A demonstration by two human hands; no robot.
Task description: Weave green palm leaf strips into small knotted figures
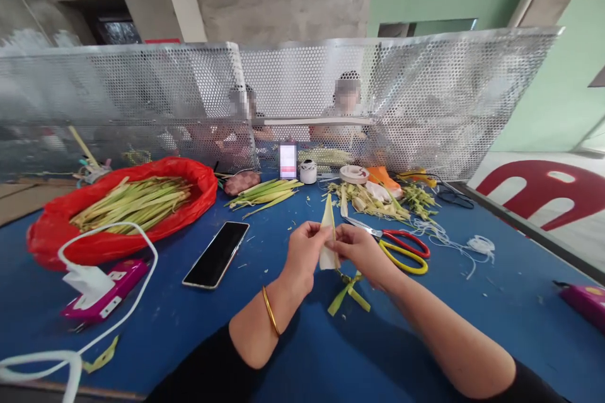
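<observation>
Far left on the tabletop (496, 302), a red bag (51, 233) keeps green strips (132, 201) gathered. At centre, the left hand (302, 253) and right hand (365, 253) both pinch one pale leaf (328, 217) upright above the tabletop, each grip closed on it, apparently to steady it. Scissors (404, 247) lie just beside the right hand.

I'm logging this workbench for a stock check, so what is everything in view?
table: one, blue, under everything
bag: one, red, far left, full of green leaves
phone: one, black, left of the hands
power strip: one, pink, near left, white charger plugged in
loose leaves: one bundle, green, centre back
scissors: one pair, red and yellow handles, right of the hands
trimmings: one pile, pale green, behind the scissors
string: one tangle, white, right of the scissors
screen: one, perforated metal, along the table's back
people: two, behind the screen
bangle: one, gold, left wrist
leaf strip: one, pale, pinched by both hands
left hand: one, holding the strip
right hand: one, holding the strip
</observation>
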